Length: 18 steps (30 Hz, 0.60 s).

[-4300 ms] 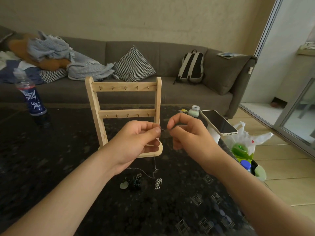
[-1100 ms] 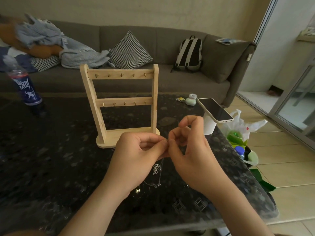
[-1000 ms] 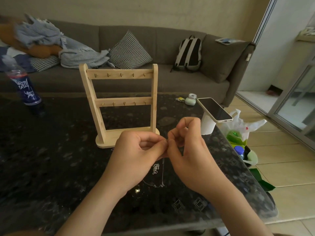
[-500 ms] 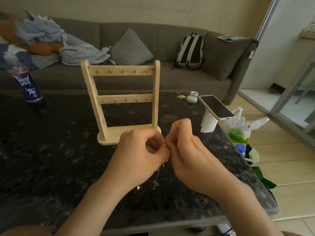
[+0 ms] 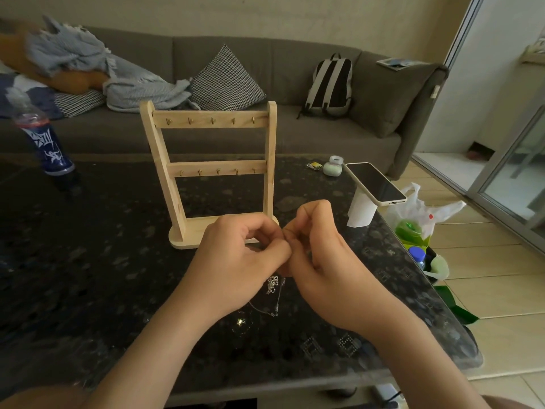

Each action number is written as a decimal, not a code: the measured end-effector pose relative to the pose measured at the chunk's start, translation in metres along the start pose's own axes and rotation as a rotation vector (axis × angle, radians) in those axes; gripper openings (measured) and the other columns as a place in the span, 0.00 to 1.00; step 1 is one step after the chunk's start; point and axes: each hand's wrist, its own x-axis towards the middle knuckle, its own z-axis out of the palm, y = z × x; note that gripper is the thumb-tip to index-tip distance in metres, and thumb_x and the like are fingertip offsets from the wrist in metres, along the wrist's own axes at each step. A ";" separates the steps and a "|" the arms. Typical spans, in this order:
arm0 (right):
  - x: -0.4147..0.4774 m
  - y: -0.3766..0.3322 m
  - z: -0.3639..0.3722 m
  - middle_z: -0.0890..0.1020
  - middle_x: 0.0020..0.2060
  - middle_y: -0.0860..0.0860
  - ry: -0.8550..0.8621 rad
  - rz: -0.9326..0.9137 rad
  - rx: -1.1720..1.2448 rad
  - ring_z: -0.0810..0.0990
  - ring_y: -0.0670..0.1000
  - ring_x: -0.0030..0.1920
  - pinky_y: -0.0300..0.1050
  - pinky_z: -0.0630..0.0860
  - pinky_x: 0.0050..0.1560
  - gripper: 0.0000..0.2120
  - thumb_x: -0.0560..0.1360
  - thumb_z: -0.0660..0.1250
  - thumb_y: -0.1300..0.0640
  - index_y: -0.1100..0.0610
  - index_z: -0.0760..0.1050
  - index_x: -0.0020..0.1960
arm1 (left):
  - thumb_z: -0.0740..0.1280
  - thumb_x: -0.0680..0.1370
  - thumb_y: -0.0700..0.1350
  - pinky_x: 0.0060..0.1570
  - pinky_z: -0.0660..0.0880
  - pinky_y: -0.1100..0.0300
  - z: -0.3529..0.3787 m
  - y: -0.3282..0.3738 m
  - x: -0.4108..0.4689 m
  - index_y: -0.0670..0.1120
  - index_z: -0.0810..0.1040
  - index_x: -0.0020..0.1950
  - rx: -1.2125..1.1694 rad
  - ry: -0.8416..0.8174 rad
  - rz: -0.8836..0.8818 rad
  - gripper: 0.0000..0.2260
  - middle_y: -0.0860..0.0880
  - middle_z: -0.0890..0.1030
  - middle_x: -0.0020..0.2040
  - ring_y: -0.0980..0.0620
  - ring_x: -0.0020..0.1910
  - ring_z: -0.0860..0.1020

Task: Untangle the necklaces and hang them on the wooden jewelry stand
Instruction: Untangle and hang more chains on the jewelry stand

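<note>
Head view: left hand (image 5: pixel 236 255) and right hand (image 5: pixel 321 261) meet fingertip to fingertip above table (image 5: pixel 88 261). Fingers curled, apparently both pinching thin necklace (image 5: pixel 272 286); grip point hidden behind thumbs. Chain hangs below hands, silver clump and loop near tabletop. Stand (image 5: pixel 212 172) upright just behind hands, 2 hook rails. Phone (image 5: pixel 374 183) right, bottle (image 5: pixel 47 140) far left.

Jewelry stand (image 5: pixel 212 168): pale natural wood; hooks (image 5: pixel 212 121) brass-coloured.
Table (image 5: pixel 103 276) under the stand: black, grey-speckled.
Necklace (image 5: pixel 272 286) before the stand: silver.
Sofa (image 5: pixel 295 137) behind the stand: dark grey.
Cushion (image 5: pixel 227 79) behind the stand: black-and-white houndstooth.
Bottle (image 5: pixel 48 149) left of the stand: dark blue label, white graphics.
</note>
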 end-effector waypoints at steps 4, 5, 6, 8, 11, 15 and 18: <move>0.000 -0.001 -0.003 0.77 0.44 0.58 -0.042 0.004 -0.028 0.78 0.63 0.42 0.64 0.75 0.37 0.09 0.84 0.60 0.67 0.56 0.61 0.53 | 0.70 0.79 0.41 0.51 0.86 0.50 -0.001 0.000 0.001 0.46 0.84 0.44 0.012 -0.083 -0.039 0.05 0.51 0.87 0.42 0.53 0.42 0.88; 0.000 0.000 -0.003 0.77 0.44 0.59 -0.050 0.008 -0.025 0.78 0.63 0.41 0.65 0.74 0.37 0.09 0.84 0.60 0.67 0.55 0.61 0.53 | 0.70 0.80 0.40 0.51 0.86 0.51 -0.002 0.000 0.001 0.46 0.84 0.45 0.020 -0.091 -0.036 0.05 0.51 0.87 0.42 0.53 0.42 0.88; 0.000 -0.001 -0.003 0.77 0.44 0.60 -0.047 0.016 0.000 0.77 0.65 0.41 0.66 0.74 0.37 0.10 0.84 0.59 0.67 0.55 0.61 0.53 | 0.70 0.80 0.40 0.51 0.86 0.52 -0.002 0.000 0.001 0.46 0.84 0.46 0.009 -0.095 -0.035 0.06 0.51 0.87 0.43 0.53 0.43 0.88; 0.002 -0.001 -0.002 0.76 0.46 0.66 -0.005 0.038 0.092 0.75 0.68 0.43 0.70 0.74 0.38 0.11 0.84 0.58 0.66 0.50 0.62 0.52 | 0.69 0.82 0.38 0.50 0.86 0.53 -0.004 0.002 0.001 0.45 0.84 0.47 -0.080 -0.099 -0.043 0.06 0.49 0.87 0.45 0.51 0.44 0.89; 0.006 -0.001 -0.001 0.78 0.47 0.65 0.086 0.063 0.261 0.78 0.63 0.44 0.64 0.79 0.44 0.09 0.83 0.59 0.62 0.49 0.65 0.54 | 0.68 0.83 0.37 0.50 0.86 0.54 -0.004 0.005 -0.001 0.42 0.84 0.49 -0.242 -0.083 -0.037 0.06 0.47 0.87 0.48 0.47 0.47 0.89; 0.006 -0.005 0.000 0.85 0.49 0.56 0.158 0.082 0.489 0.86 0.58 0.54 0.53 0.84 0.58 0.07 0.86 0.58 0.68 0.57 0.65 0.58 | 0.67 0.84 0.38 0.51 0.86 0.53 0.003 0.007 -0.005 0.41 0.85 0.52 -0.383 0.008 -0.034 0.06 0.45 0.88 0.48 0.46 0.50 0.88; 0.006 -0.010 0.002 0.85 0.55 0.64 0.191 0.077 0.542 0.86 0.65 0.57 0.66 0.82 0.62 0.09 0.86 0.58 0.69 0.57 0.65 0.58 | 0.68 0.83 0.40 0.52 0.86 0.52 0.006 0.008 -0.006 0.43 0.86 0.54 -0.410 0.045 -0.043 0.06 0.46 0.88 0.48 0.47 0.50 0.89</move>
